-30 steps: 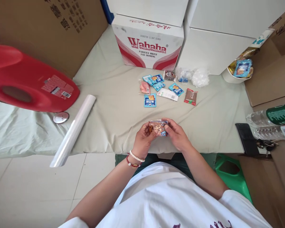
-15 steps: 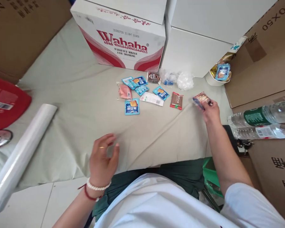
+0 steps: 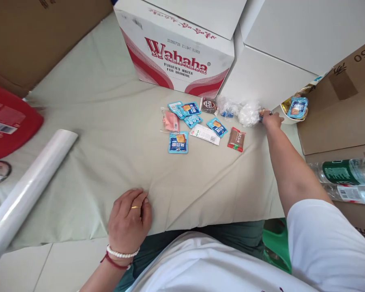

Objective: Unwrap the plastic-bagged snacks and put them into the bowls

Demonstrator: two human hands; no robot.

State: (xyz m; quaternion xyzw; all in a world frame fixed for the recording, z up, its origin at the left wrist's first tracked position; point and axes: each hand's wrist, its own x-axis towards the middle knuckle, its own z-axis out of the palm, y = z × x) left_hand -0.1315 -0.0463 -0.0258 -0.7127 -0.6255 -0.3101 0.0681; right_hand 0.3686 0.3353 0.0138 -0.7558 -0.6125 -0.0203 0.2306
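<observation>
My right hand [image 3: 273, 119] reaches to the back right of the cloth, closed on a small snack packet [image 3: 263, 113] that is mostly hidden by the fingers. It is beside a crumpled clump of clear plastic [image 3: 250, 113]. My left hand [image 3: 130, 214] rests near the front edge with its fingers curled and holds nothing. Several snack packets lie in a loose group: blue ones [image 3: 178, 142], a pink one [image 3: 170, 121], a white one [image 3: 205, 134], a dark brown one [image 3: 208, 105] and a red-brown one [image 3: 236, 139].
A Wahaha water carton [image 3: 176, 61] and white boxes [image 3: 270, 73] stand at the back. A white bowl [image 3: 287, 118] with packets is at the right, near plastic bottles [image 3: 349, 170]. At the left lie a plastic film roll [image 3: 33, 190] and a red container [image 3: 12, 117].
My right hand has carried its packet back toward the plastic clump and bowl. My left hand has lowered onto the cloth and curled its fingers. The view has shifted.
</observation>
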